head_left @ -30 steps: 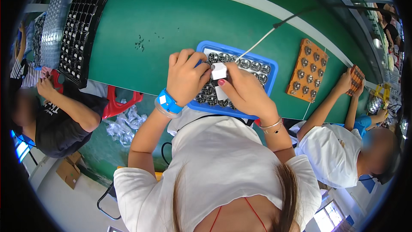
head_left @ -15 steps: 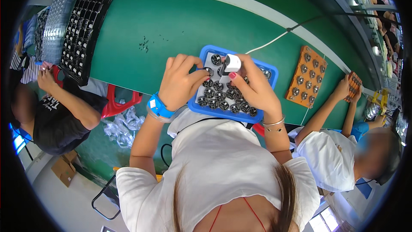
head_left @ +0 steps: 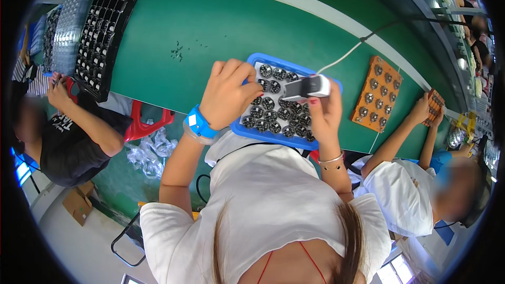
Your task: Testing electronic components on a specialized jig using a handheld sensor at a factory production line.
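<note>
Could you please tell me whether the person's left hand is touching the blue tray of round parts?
Touching. The head view shows the left hand lying on the blue tray, its fingers over the tray's left edge and nearest round parts, with no gap.

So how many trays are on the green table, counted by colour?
Blue tray under the person's hands: 1
Orange-brown trays, the second one partly under a neighbour's hand: 2
Black tray: 1
Clear tray: 1
Total: 5

A factory assembly line: long green bench (head_left: 210, 26), component trays (head_left: 108, 26), seated co-workers (head_left: 79, 137) alongside.
</note>
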Demonstrator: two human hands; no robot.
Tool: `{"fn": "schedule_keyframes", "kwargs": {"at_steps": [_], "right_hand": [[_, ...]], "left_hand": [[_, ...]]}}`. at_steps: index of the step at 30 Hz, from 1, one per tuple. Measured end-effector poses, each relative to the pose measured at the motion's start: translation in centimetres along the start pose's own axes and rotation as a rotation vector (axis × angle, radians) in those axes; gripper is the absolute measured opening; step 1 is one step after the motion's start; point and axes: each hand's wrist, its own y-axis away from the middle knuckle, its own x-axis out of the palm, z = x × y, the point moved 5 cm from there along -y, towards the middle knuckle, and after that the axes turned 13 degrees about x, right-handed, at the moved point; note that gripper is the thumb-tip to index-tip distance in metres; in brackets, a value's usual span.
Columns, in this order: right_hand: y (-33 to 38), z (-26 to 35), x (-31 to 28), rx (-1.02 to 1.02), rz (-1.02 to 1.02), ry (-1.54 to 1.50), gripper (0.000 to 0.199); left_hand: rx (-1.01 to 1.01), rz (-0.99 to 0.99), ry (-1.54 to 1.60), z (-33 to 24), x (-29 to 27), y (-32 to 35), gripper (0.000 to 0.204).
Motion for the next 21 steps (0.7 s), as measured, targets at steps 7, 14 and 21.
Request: {"fn": "schedule_keyframes", "kwargs": {"at_steps": [7, 14, 21], "right_hand": [[1.0, 1.0, -0.1, -0.046, 0.113, 0.298, 0.032], [0.9, 2.0, 1.6, -0.209, 0.126, 0.488, 0.035], [1.6, 0.8, 2.3, -0.248, 0.128, 0.493, 0.035]], "left_hand": [[-0.077, -0.002, 0.072, 1.0, -0.5, 0.4, 0.017], [0.055, 0.06, 0.086, 0.0, 0.8, 1.7, 0.018], [0.053, -0.029, 0.094, -1.3, 0.3, 1.8, 0.016]]}}
